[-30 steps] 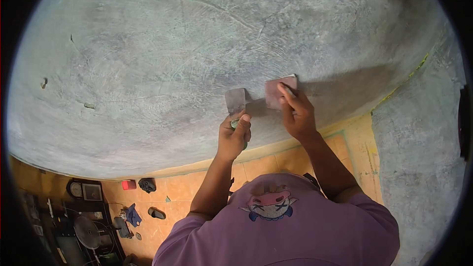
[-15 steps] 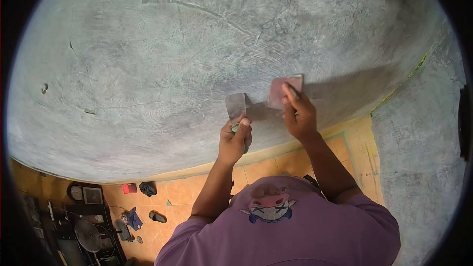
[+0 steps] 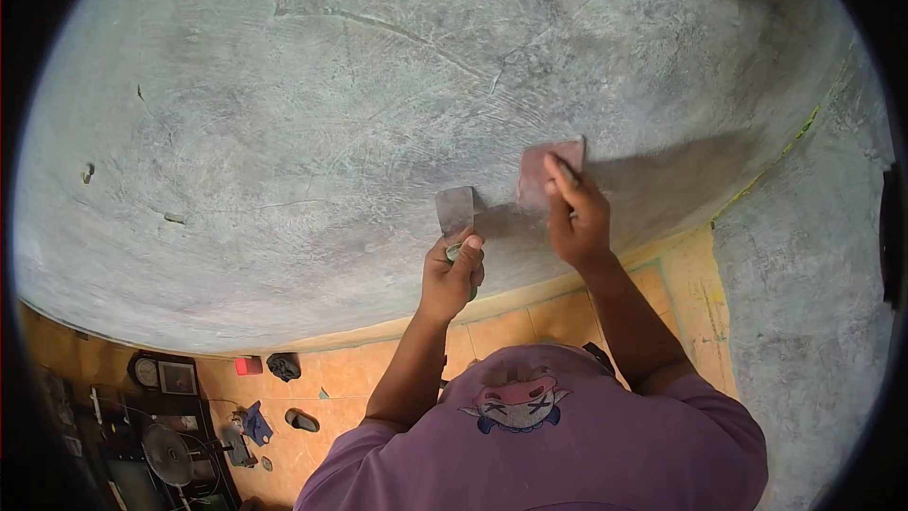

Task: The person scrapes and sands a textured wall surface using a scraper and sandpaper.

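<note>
My left hand (image 3: 452, 276) is closed round the green handle of a putty knife (image 3: 455, 211), its broad grey blade pointing up in front of the wall. To the right, my right hand (image 3: 579, 222) grips a second putty knife (image 3: 547, 168) with a reddish, squarish blade. That blade lies against or very close to the grey plastered wall (image 3: 359, 123), with a finger stretched along its back. A dark shadow spreads from it to the right. Scratches, ridges and thin cracks mark the plaster above both hands.
A yellow strip (image 3: 757, 192) runs down the wall corner at right. Below lies an orange tiled floor (image 3: 345, 369) with a slipper (image 3: 302, 419), a red box (image 3: 248, 365) and a dark bundle (image 3: 283, 366). A standing fan (image 3: 168, 454) is at lower left.
The view has shifted slightly, so the wall sits a little lower. My left hand and its putty knife appear slightly lower; the right-hand putty knife has barely moved.
</note>
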The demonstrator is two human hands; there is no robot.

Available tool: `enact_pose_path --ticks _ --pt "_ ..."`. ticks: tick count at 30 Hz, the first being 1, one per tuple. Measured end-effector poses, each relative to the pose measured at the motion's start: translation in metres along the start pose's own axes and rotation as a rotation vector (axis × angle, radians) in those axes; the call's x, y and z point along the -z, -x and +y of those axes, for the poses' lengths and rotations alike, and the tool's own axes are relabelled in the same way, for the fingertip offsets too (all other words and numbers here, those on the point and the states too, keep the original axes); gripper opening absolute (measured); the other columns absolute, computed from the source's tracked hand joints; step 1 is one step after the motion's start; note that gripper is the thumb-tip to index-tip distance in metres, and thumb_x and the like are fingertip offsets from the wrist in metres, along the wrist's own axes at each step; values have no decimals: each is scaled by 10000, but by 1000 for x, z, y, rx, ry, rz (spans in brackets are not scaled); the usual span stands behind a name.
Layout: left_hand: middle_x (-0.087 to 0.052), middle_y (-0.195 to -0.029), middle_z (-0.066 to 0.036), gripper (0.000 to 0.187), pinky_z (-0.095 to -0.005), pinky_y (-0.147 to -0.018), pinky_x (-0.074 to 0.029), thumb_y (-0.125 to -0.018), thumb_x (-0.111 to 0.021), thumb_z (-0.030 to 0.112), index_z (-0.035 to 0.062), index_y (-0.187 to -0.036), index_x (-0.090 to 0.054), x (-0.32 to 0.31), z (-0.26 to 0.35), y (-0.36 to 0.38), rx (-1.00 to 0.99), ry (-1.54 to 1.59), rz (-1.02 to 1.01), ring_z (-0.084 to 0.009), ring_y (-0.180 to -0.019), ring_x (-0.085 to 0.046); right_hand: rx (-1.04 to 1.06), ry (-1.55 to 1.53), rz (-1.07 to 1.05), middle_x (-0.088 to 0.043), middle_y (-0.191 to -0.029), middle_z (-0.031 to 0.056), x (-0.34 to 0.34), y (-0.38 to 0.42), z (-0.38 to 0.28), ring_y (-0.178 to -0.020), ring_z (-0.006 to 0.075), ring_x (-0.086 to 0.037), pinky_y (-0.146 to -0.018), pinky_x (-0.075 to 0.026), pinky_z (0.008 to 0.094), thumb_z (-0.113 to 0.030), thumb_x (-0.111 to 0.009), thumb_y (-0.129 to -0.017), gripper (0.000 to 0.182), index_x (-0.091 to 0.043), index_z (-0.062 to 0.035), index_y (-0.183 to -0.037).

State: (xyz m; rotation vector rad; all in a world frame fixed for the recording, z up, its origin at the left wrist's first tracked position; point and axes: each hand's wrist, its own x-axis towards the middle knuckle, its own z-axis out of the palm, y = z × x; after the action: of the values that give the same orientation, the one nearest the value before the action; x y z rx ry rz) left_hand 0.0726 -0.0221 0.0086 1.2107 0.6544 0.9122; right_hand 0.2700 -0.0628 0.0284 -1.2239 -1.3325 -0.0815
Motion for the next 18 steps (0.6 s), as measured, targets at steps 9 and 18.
enact_pose_path --ticks 9,18 --pt "-440 -662 24 243 -236 -472 -368 -962 -601 301 73 -897 -550 -1 1 1 20 20 5 -81 -528 -437 -20 5 -182 -657 -1090 177 -4 10 -1 -882 230 -656 -723 -509 302 -34 -565 -918 300 -639 -27 -1209" --pt "-449 -665 19 231 -240 -466 -369 -959 -607 291 83 -883 -544 -2 0 0 43 33 -2 -83 -520 -444 97 69 -40 -649 -998 182 9 -17 -8 -819 241 -652 -710 -503 301 -1 -550 -909 311 -626 10 -1210"
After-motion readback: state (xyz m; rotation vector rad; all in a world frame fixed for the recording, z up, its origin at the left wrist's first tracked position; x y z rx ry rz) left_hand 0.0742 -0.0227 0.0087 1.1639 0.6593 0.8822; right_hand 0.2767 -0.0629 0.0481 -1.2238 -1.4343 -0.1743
